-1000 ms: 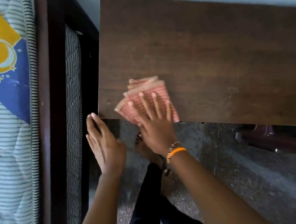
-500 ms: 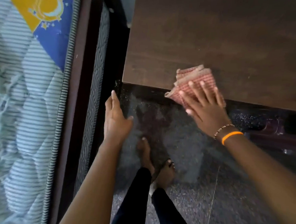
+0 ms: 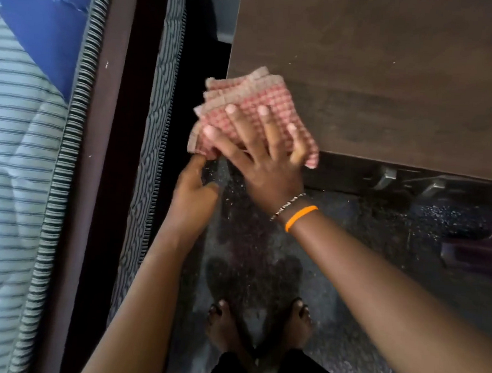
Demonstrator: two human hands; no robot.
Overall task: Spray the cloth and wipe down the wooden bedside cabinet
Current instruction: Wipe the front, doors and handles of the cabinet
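The dark wooden bedside cabinet (image 3: 389, 79) fills the upper right, seen from above. A folded red-and-white checked cloth (image 3: 253, 100) lies on its near left corner and hangs over both the left side and the front edge. My right hand (image 3: 263, 158), with an orange band on the wrist, presses flat on the cloth with fingers spread. Just below the corner, my left hand (image 3: 192, 191) is cupped with its fingertips touching the cloth's hanging lower edge. No spray bottle is in view.
A striped mattress (image 3: 18, 172) in a dark bed frame (image 3: 97, 148) stands close on the left, leaving a narrow gap beside the cabinet. My bare feet (image 3: 225, 323) stand on speckled dark floor (image 3: 348, 279). Metal handles (image 3: 383, 177) show under the cabinet's front edge.
My right hand has slid the cloth left along the front edge to the cabinet's corner, where it now overhangs. My left hand has risen to touch the cloth's lower edge.
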